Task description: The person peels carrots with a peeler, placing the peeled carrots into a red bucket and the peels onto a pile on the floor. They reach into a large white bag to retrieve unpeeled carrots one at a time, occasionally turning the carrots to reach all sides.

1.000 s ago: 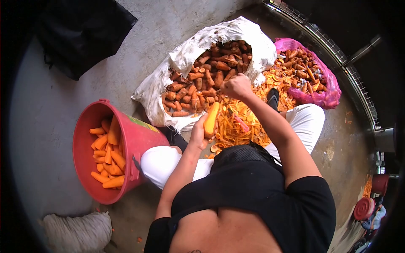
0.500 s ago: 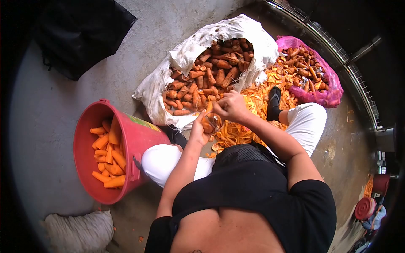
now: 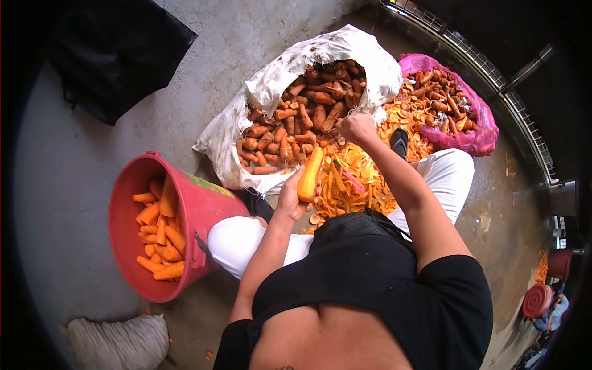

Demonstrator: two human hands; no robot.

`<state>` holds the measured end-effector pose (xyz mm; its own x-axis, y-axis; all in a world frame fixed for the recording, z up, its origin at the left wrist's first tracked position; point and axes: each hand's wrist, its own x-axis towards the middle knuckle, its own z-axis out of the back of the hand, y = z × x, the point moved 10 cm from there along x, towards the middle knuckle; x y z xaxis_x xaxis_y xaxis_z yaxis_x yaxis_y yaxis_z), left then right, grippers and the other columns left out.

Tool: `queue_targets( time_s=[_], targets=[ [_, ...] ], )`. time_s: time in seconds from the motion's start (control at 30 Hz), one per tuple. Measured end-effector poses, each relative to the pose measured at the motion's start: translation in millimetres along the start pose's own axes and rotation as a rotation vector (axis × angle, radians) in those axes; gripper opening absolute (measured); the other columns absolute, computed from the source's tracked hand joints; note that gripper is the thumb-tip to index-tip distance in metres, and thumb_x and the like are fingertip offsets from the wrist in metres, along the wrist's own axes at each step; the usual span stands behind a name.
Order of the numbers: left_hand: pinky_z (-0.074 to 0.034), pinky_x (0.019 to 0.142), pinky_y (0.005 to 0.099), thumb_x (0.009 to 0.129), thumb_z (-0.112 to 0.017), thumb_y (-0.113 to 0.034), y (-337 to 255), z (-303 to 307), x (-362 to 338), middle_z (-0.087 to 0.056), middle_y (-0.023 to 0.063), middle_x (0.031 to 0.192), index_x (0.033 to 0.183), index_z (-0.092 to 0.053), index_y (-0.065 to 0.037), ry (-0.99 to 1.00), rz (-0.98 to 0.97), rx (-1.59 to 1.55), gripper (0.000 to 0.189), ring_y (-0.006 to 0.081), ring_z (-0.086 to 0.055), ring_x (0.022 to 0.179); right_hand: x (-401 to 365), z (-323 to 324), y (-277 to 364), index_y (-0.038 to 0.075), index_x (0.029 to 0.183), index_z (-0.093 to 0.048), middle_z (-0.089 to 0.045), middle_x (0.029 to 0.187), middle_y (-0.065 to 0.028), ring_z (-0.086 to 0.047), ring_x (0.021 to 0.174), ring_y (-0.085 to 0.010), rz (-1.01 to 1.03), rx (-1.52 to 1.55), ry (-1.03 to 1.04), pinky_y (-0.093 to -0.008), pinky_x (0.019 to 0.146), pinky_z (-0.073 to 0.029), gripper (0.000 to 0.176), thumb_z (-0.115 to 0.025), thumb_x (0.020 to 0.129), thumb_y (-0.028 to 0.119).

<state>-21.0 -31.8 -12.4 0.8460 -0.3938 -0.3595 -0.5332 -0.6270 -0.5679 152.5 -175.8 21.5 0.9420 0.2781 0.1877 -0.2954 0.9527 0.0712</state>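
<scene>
My left hand point(image 3: 291, 198) is wrapped round a peeled carrot point(image 3: 311, 175), its bright orange side turned up and one end pointing away from me. Up and to the right, my right hand point(image 3: 357, 128) is closed in a fist near the mouth of the white sack point(image 3: 271, 92); what its fingers hold, if anything, I cannot tell. Inside that sack lie many unpeeled, soil-stained carrots point(image 3: 290, 126). Below and between my hands is a heap of orange peelings point(image 3: 364, 163), with a pinkish-red strip point(image 3: 353, 182) lying on it.
A red bucket point(image 3: 203, 213) of peeled carrots point(image 3: 165, 237) leans at my left knee. Beyond the peelings lies a pink net sack point(image 3: 487, 123) of carrot pieces. A black bag point(image 3: 117, 58) and a pale sack point(image 3: 120, 342) are at the left. Far right, a person point(image 3: 554, 313) is beside a red tub point(image 3: 538, 301).
My right hand has moved from the carrot up and away to the right. The carrot in my left hand now shows more fully, and the pinkish-red strip has come into view.
</scene>
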Motion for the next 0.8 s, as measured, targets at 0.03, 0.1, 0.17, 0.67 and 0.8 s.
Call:
queue_targets(
  time_s=[0.03, 0.1, 0.17, 0.67, 0.8],
  targets=[
    [-0.047, 0.053, 0.0279, 0.097, -0.041, -0.041, -2.4, 1.2, 0.2, -0.058, 0.0083, 0.082, 0.11, -0.051, -0.005, -0.055, 0.011, -0.044, 0.039, 0.017, -0.057, 0.065, 0.1, 4.6, -3.7, 0.011, 0.048, -0.059, -0.052, 0.042, -0.0049, -0.053, 0.041, -0.0224, -0.028, 0.025, -0.022, -0.0375, 0.068, -0.048, 0.046, -0.048, 0.086, 0.035],
    [-0.047, 0.055, 0.0286, 0.096, -0.043, -0.045, -0.5, 6.2, -1.2, -0.058, 0.0069, 0.081, 0.111, -0.053, -0.005, -0.171, 0.038, -0.146, 0.044, 0.0165, -0.057, 0.067, -10.4, 15.3, -8.8, 0.013, 0.052, -0.064, -0.053, 0.042, -0.0041, -0.052, 0.038, -0.0201, -0.079, 0.072, -0.05, -0.0368, 0.064, -0.049, 0.045, -0.047, 0.087, 0.035],
    [-0.048, 0.057, 0.0299, 0.095, -0.043, -0.047, 2.2, 15.4, 4.5, -0.059, 0.0071, 0.082, 0.111, -0.053, -0.005, -0.129, 0.073, -0.188, 0.046, 0.0169, -0.057, 0.069, -19.9, 20.0, 7.0, 0.013, 0.057, -0.068, -0.054, 0.042, -0.0031, -0.05, 0.036, -0.0166, -0.046, 0.257, 0.007, -0.0337, 0.057, -0.049, 0.044, -0.047, 0.089, 0.035],
    [-0.054, 0.071, 0.0338, 0.094, -0.046, -0.032, 10.1, 44.5, 3.0, -0.062, 0.0093, 0.088, 0.107, -0.056, -0.004, -0.333, 0.022, -0.25, 0.032, 0.0214, -0.062, 0.08, -66.5, 73.7, 131.1, 0.009, 0.048, -0.063, -0.051, 0.044, -0.0096, -0.054, 0.047, -0.0248, 0.493, 0.613, -0.15, -0.0358, 0.065, -0.047, 0.034, -0.059, 0.077, 0.027],
    [-0.05, 0.056, 0.0282, 0.095, -0.045, -0.034, 6.4, 38.5, 0.1, -0.06, 0.0096, 0.082, 0.109, -0.053, -0.004, -0.109, 0.044, -0.023, 0.034, 0.0191, -0.061, 0.066, -36.0, 52.8, 95.0, 0.017, 0.053, -0.066, -0.046, 0.039, 0.0012, -0.037, 0.036, -0.0087, 0.262, 0.507, -0.146, -0.0263, 0.049, -0.044, 0.041, -0.05, 0.088, 0.032]
  ],
)
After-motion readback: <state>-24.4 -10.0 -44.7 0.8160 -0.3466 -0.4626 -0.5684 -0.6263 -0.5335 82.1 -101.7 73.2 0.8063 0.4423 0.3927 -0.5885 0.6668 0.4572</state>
